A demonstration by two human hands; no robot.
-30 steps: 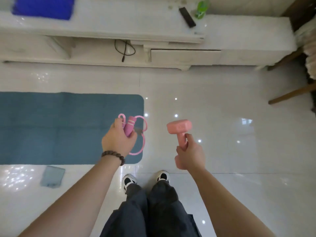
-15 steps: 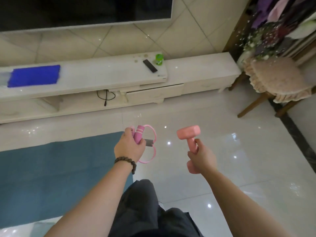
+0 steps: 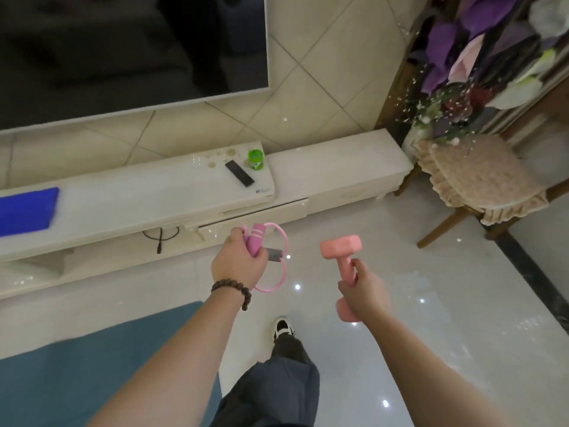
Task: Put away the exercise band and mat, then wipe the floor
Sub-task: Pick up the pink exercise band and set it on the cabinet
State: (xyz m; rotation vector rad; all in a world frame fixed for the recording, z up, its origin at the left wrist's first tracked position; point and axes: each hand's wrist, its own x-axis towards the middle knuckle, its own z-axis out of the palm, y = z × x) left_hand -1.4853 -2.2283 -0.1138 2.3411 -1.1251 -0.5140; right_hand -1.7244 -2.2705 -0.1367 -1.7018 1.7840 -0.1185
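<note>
The teal mat (image 3: 101, 374) lies flat on the floor below and to the left of your left hand (image 3: 238, 265), not yet rolled. It looks soft and floppy and probably light for its size; judging by that, you would do best to take a short end with both hands and roll it. Your right hand (image 3: 361, 292) is wrapped around the bar of a pink dumbbell (image 3: 343, 257), one head above the fist and one below; it is likely dense and rigid, and the bar is the right grip. Your left hand is curled around the pink exercise band (image 3: 261, 241) at its foam handles, with the thin loops hanging to the right of the knuckles; it looks limp, stretchy and very light, so gather the loops before you stow it.

Compared with a second ago, both grips are unchanged, but the view has lifted: the TV stand (image 3: 172, 192) now sits just above your left hand, and far less mat shows.
</note>
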